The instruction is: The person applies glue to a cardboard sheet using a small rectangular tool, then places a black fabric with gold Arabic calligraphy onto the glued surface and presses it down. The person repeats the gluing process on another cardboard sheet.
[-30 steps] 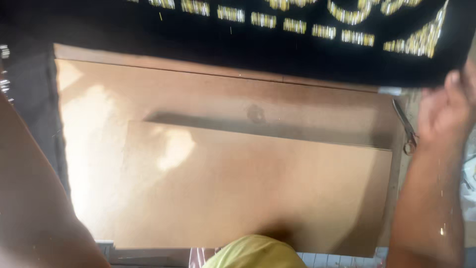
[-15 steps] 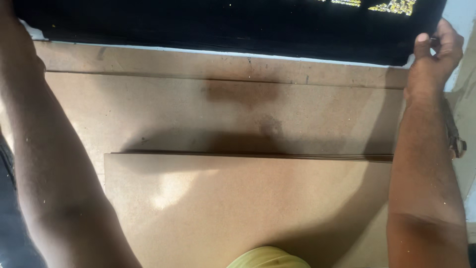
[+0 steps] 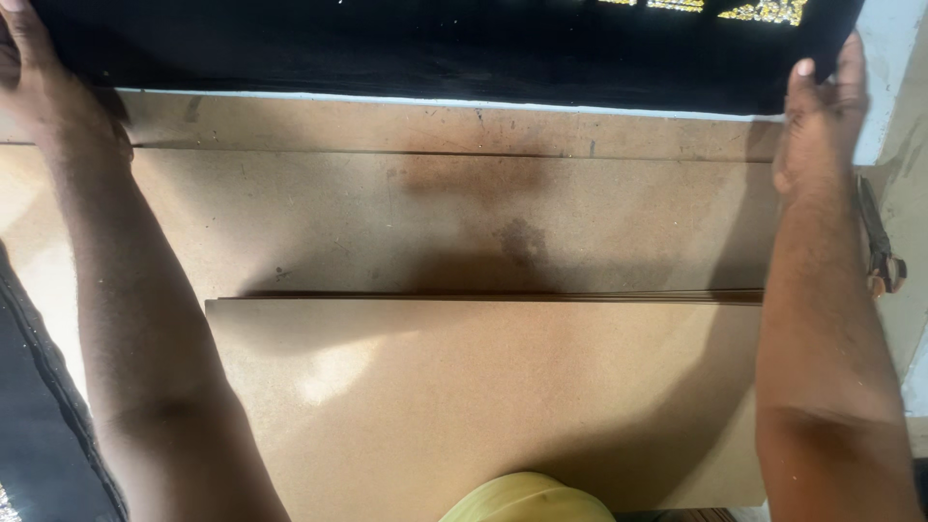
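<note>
Brown boards (image 3: pixel 464 222), black cloth (image 3: pixel 435 48) lying left–right, hands (image 3: pixel 43 92) (image 3: pixel 822 116) gripping ends

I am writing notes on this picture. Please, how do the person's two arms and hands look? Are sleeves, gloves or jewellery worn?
Both forearms are bare up to the frame edge: no sleeves show. The left hand and right hand wear no gloves, and no rings, watch or bracelets are visible.

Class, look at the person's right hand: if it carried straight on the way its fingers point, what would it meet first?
The right hand points away from the person, fingers at the edge of the black cloth. Going on, it would probably meet that cloth first, though depth is hard to judge.
</note>
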